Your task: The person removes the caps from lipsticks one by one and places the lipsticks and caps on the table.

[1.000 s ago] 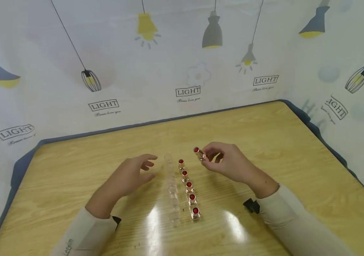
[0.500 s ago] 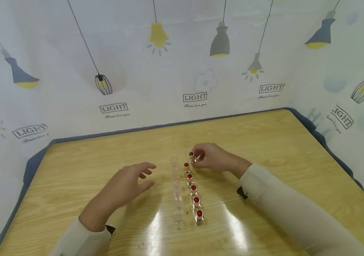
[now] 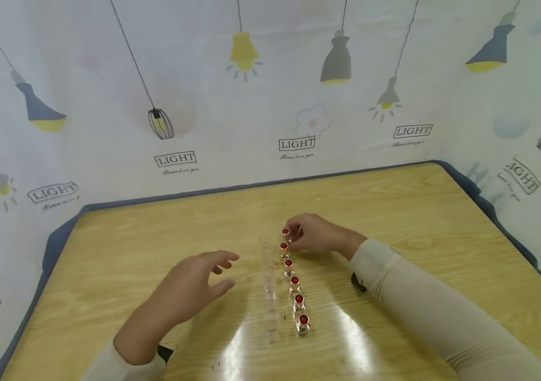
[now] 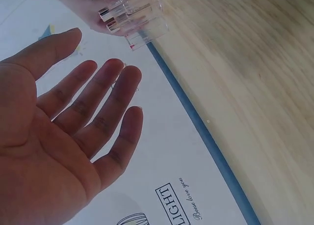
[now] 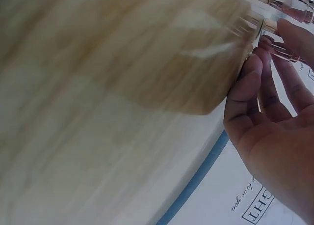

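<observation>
Several uncapped lipsticks (image 3: 294, 284) with red tips and shiny rose-gold bodies stand upright in a row running away from me. At the far end of that row, my right hand (image 3: 315, 233) pinches the farthest lipstick (image 3: 286, 234) between thumb and fingers, low against the table. The right wrist view shows this hand (image 5: 274, 131) with the thumb on one side of the lipstick. Left of the lipsticks runs a parallel row of clear caps (image 3: 270, 304). My left hand (image 3: 194, 286) hovers left of the caps, fingers spread and relaxed, holding nothing; its palm (image 4: 54, 151) shows in the left wrist view.
A wood-grain table (image 3: 156, 238) lies under everything, with a dark blue edge strip (image 3: 232, 189) along its back. A white curtain (image 3: 232, 116) printed with lamps hangs behind and at the sides. Small dark specks (image 3: 215, 366) lie near the front.
My right hand has carried the lipstick left and down to the far end of the row and still holds it there, now upright. The left hand stays nearly in place; the head view has shifted slightly.
</observation>
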`<state>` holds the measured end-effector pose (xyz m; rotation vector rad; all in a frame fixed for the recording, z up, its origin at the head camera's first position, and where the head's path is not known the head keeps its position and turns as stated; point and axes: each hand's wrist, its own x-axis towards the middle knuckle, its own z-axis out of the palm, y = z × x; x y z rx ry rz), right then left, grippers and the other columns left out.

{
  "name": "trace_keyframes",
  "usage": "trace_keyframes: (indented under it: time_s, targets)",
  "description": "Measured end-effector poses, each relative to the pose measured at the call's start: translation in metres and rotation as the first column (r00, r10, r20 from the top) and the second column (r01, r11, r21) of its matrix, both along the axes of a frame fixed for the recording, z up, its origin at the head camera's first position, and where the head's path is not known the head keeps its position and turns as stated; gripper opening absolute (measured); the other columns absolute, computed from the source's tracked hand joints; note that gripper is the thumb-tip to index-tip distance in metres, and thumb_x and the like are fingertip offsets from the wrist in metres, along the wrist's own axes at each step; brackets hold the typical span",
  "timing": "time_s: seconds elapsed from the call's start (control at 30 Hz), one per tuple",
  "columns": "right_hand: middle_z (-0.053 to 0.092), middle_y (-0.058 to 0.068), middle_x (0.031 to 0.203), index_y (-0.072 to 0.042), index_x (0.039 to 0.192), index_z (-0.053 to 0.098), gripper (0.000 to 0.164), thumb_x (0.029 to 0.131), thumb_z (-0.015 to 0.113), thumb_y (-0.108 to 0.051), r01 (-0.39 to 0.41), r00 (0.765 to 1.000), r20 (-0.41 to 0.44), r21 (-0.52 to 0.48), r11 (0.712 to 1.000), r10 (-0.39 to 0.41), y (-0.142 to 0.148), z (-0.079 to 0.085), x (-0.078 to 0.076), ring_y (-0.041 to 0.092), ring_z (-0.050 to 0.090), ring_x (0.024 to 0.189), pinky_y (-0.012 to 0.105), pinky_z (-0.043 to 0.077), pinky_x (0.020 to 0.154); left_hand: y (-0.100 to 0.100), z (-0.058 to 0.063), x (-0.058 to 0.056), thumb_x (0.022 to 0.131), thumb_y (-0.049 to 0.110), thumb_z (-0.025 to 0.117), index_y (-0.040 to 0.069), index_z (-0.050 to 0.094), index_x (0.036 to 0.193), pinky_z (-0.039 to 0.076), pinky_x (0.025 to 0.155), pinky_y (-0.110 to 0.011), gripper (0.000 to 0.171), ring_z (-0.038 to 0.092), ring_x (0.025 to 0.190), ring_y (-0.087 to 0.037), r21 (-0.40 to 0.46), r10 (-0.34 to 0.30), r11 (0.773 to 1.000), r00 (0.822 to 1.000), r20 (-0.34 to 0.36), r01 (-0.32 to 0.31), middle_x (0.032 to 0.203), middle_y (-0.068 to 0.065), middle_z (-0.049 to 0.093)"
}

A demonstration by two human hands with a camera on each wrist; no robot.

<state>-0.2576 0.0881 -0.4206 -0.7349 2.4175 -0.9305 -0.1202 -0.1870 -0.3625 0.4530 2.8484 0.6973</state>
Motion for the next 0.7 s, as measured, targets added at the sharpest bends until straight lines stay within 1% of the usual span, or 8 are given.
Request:
trace_keyframes:
  time_s: [0.1, 0.23, 0.37, 0.5, 0.6, 0.63, 0.67, 0.7]
  targets:
    - [0.066, 0.005, 0.099, -0.011, 0.102, 0.068, 0.016, 0.088, 0.075, -0.009, -0.012, 1.0, -0.01, -0.002, 1.0, 0.012, 0.0, 0.0, 0.0, 0.016, 0.061, 0.09, 0.03, 0.053, 0.081, 0.0, 0.0, 0.002, 0.091, 0.023, 0.074, 0.024, 0.062, 0.134, 0.056, 0.085, -0.04, 0.044, 0.069, 0.106, -0.017, -0.004, 0.001, 1.0, 1.0, -0.004, -0.001, 0.127, 0.006, 0.069]
    - [0.067, 0.005, 0.098, -0.011, 0.102, 0.068, 0.017, 0.087, 0.075, -0.007, -0.016, 1.0, -0.008, -0.017, 1.0, 0.016, 0.0, 0.0, 0.0, 0.015, 0.062, 0.089, 0.03, 0.053, 0.08, 0.0, 0.002, 0.001, 0.091, 0.025, 0.075, 0.024, 0.063, 0.132, 0.056, 0.083, -0.041, 0.043, 0.069, 0.104, -0.015, -0.026, 0.003, 1.0, 1.0, -0.01, -0.004, 0.126, 0.006, 0.069]
    - [0.067, 0.006, 0.098, -0.009, 0.106, 0.068, 0.021, 0.086, 0.075, -0.006, -0.017, 1.0, -0.001, -0.021, 1.0, 0.017, -0.001, 0.0, 0.004, 0.015, 0.062, 0.088, 0.03, 0.053, 0.08, -0.001, 0.003, 0.002, 0.09, 0.026, 0.075, 0.025, 0.064, 0.132, 0.056, 0.083, -0.041, 0.043, 0.069, 0.103, -0.015, -0.038, 0.007, 0.999, 1.0, -0.011, -0.008, 0.124, 0.006, 0.07]
    - [0.067, 0.006, 0.101, -0.009, 0.116, 0.066, 0.027, 0.089, 0.07, -0.006, -0.031, 0.999, -0.017, 0.006, 1.0, 0.031, 0.002, 0.001, 0.006, 0.017, 0.063, 0.091, 0.032, 0.054, 0.083, -0.001, 0.001, 0.001, 0.091, 0.027, 0.074, 0.023, 0.064, 0.131, 0.057, 0.083, -0.041, 0.041, 0.07, 0.103, -0.016, -0.031, 0.005, 0.999, 1.0, -0.027, -0.006, 0.119, 0.005, 0.072]
    - [0.067, 0.006, 0.103, -0.01, 0.122, 0.064, 0.029, 0.094, 0.066, -0.009, -0.013, 0.998, -0.066, 0.049, 0.999, 0.016, 0.009, 0.003, 0.008, 0.017, 0.063, 0.093, 0.034, 0.054, 0.085, -0.001, 0.0, -0.001, 0.094, 0.027, 0.071, 0.022, 0.065, 0.129, 0.057, 0.08, -0.04, 0.036, 0.071, 0.1, -0.016, -0.026, 0.008, 1.0, 0.994, -0.105, -0.01, 0.114, 0.005, 0.073]
    - [0.066, 0.006, 0.103, -0.01, 0.124, 0.064, 0.029, 0.095, 0.065, -0.011, 0.005, 0.996, -0.084, 0.061, 0.998, 0.0, 0.011, 0.004, 0.009, 0.018, 0.063, 0.093, 0.035, 0.054, 0.084, -0.001, 0.0, -0.002, 0.094, 0.026, 0.07, 0.021, 0.065, 0.129, 0.057, 0.076, -0.037, 0.035, 0.071, 0.096, -0.016, -0.018, 0.013, 1.0, 0.99, -0.143, -0.016, 0.112, 0.004, 0.074]
    - [0.066, 0.007, 0.104, -0.009, 0.125, 0.063, 0.029, 0.096, 0.064, -0.013, 0.023, 0.994, -0.108, 0.076, 0.997, -0.015, 0.014, 0.006, 0.01, 0.018, 0.063, 0.092, 0.036, 0.054, 0.083, -0.001, 0.0, -0.004, 0.095, 0.025, 0.069, 0.021, 0.065, 0.128, 0.056, 0.07, -0.035, 0.034, 0.072, 0.088, -0.016, -0.013, 0.02, 1.0, 0.983, -0.181, -0.023, 0.111, 0.003, 0.074]
    - [0.066, 0.007, 0.104, -0.009, 0.126, 0.063, 0.03, 0.097, 0.064, -0.016, 0.042, 0.991, -0.127, 0.091, 0.995, -0.031, 0.017, 0.007, 0.011, 0.018, 0.063, 0.091, 0.036, 0.054, 0.082, -0.002, -0.001, -0.005, 0.095, 0.025, 0.069, 0.02, 0.065, 0.128, 0.055, 0.067, -0.032, 0.033, 0.071, 0.086, -0.015, -0.009, 0.027, 1.0, 0.974, -0.225, -0.03, 0.109, 0.002, 0.075]
